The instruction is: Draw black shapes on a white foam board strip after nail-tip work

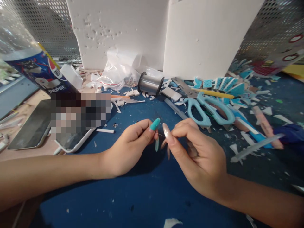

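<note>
We log a fine thread (pixel 161 135) at the left hand's (pixel 129 147) three o'clock, right hand's (pixel 201 155) ten; axis near ten-to-four. Both pinch it, fingertips closed; neither clearly nearer.

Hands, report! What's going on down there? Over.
Left hand, right hand: both pinching. Thin strand between them. Spool and scissors beyond; nothing seen blocking the strand.

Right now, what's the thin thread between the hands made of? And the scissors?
Thin thread: pale, slightly shiny; maybe nylon or fine wire, too thin to tell. Scissors: smooth light-blue handles, probably plastic; flat greyish blades, dull sheen, likely metal.
</note>
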A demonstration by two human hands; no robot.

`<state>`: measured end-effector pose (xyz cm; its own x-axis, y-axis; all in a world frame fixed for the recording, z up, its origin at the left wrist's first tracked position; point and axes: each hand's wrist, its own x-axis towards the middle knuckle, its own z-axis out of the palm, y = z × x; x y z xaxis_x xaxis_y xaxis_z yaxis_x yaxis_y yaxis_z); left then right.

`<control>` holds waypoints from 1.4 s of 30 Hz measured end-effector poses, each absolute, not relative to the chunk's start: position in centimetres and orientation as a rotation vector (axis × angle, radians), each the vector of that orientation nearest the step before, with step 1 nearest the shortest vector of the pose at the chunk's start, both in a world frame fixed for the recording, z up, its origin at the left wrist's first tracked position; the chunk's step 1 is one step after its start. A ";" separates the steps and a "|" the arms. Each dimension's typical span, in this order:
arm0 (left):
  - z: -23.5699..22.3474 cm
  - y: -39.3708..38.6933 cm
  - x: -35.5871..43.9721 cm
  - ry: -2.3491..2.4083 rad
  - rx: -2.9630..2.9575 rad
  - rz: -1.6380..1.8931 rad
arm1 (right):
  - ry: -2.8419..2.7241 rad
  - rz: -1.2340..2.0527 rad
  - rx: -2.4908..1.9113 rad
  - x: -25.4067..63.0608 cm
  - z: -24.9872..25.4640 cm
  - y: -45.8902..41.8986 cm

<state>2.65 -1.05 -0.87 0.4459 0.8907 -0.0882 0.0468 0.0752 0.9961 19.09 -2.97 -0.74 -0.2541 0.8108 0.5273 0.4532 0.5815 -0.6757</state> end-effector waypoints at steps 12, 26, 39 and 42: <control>-1.1 -1.0 2.7 0.890 1.367 0.806 | -1.907 0.502 -1.038 19.1 -0.9 -2.9; -0.6 -1.1 2.2 1.055 1.732 0.796 | -1.898 0.735 -1.132 19.2 -1.0 -2.6; -0.5 0.0 1.2 0.961 2.781 1.122 | -1.773 1.194 -1.010 19.2 -0.9 -2.0; -0.5 -0.2 1.2 0.970 2.818 1.106 | -1.779 1.241 -0.945 19.4 -1.1 -2.1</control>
